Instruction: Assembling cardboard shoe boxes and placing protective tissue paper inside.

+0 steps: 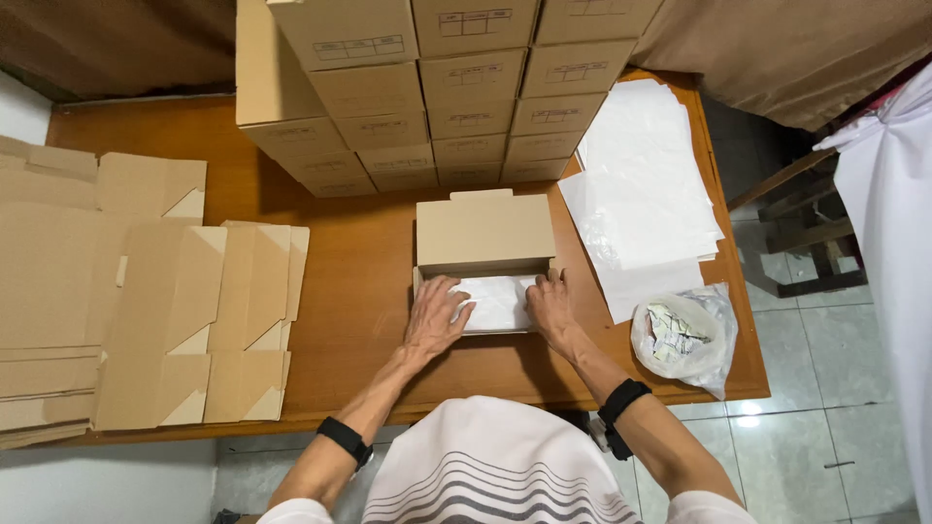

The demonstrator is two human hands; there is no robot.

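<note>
Nearest the camera is the person's torso in a white garment with grey stripes (500,466), with both forearms extended forward; each wrist carries a black band.

Left hand (434,316): fingers spread, palm down, resting on the left part of the white paper (497,303) that lies inside the open cardboard box (484,233). Right hand (550,306): fingers loosely spread, pressing on the right edge of the same paper, at the right wall of the box. Neither hand pinches or lifts anything.

The open cardboard box sits at the centre of the wooden surface (354,291), lid raised away from the person. Directly behind it stands a stack of closed cardboard boxes (427,87), several rows high.

To the right of the box, a pile of white paper sheets (641,184) lies flat, reaching toward the right edge of the surface. Near the right front corner sits a clear plastic bag (684,340) holding crumpled material.

To the left, well apart from the open box, flat unfolded cardboard blanks (146,291) are stacked in overlapping layers.

Beyond the right edge, tiled floor (825,388) and a white cloth (888,243) are visible.
</note>
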